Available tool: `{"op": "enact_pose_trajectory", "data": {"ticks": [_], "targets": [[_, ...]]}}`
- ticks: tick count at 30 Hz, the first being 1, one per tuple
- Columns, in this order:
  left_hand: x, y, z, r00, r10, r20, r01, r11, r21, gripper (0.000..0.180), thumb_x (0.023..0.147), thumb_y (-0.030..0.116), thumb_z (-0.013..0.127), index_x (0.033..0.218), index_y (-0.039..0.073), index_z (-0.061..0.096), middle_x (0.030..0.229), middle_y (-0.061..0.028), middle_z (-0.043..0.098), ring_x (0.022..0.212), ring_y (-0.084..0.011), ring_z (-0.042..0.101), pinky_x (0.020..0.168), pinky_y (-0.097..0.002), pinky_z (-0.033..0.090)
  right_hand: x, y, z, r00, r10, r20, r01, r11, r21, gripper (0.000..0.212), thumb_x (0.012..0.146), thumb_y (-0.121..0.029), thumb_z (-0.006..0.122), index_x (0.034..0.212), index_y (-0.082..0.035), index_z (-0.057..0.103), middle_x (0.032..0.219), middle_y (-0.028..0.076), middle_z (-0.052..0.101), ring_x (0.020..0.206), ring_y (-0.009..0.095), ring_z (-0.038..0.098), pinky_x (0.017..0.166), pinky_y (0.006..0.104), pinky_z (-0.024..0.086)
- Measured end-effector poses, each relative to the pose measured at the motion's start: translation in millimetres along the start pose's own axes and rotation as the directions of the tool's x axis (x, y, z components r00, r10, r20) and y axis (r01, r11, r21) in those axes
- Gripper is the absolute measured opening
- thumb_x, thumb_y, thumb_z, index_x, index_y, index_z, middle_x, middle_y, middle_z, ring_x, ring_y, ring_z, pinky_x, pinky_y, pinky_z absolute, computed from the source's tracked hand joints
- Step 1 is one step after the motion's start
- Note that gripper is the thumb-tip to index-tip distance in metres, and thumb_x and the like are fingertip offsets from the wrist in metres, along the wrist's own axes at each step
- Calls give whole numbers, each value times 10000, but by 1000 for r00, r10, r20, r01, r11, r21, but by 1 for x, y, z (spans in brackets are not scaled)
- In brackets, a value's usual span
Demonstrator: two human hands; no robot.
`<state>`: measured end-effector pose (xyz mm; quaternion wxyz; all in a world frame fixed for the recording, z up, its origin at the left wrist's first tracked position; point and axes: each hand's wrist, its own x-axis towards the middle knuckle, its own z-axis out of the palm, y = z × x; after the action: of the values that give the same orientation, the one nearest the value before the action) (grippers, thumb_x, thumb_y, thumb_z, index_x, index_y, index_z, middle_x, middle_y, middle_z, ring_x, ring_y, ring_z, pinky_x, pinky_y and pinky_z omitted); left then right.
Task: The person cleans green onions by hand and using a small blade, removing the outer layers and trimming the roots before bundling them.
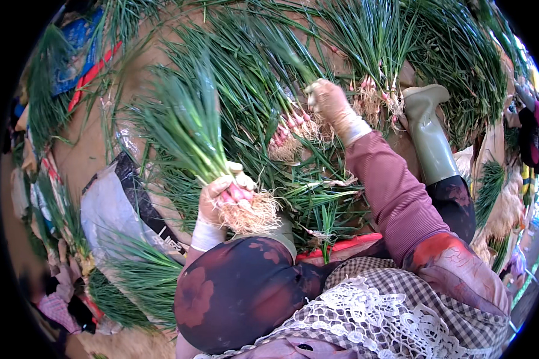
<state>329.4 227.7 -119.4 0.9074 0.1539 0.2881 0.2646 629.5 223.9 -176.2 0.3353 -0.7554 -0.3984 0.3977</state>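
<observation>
My left hand [214, 200] is closed round a thick bunch of spring onions [200, 140], with pink bulbs and pale, tangled roots toward me and long green leaves pointing away. Further off to the right, my right hand [330, 106] is closed on a few spring onion stalks [293, 57], whose leaves are blurred by motion. Just left of that hand lies a row of spring onions [290, 128] with pink bulbs and hairy roots. More bunches [371, 66] lie beyond it, their roots toward me. Loose green leaves [251, 140] are spread between my hands.
My knees are bent, and a pale green boot [428, 134] stands at right. Cut greens [461, 66] are heaped at the far right. A grey plastic sheet [117, 206] and another onion pile [147, 272] lie at left. Other people's clothing [63, 299] shows at the edges.
</observation>
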Motion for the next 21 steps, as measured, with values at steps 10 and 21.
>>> {"op": "enact_pose_trajectory", "data": {"ticks": [10, 21], "targets": [[20, -11, 1, 993, -49, -107, 42, 997, -64, 244, 725, 132, 522, 933, 6, 506, 773, -121, 528, 778, -255, 512, 770, -412, 411, -22, 38, 25, 907, -375, 191, 403, 905, -134, 203, 703, -33, 505, 899, -44, 555, 788, 58, 553, 742, 180, 549, 621, 254, 450], [26, -18, 14, 991, -42, -128, 24, 991, -135, 228, 720, 114, 539, 907, -15, 517, 882, -139, 564, 993, -291, 504, 844, -416, 423, -56, -8, 80, 944, 150, 295, -328, 537, 777, 225, 855, -167, 467, 993, 7, 508, 751, 30, 546, 599, 85, 481, 521, 168, 401]]}}
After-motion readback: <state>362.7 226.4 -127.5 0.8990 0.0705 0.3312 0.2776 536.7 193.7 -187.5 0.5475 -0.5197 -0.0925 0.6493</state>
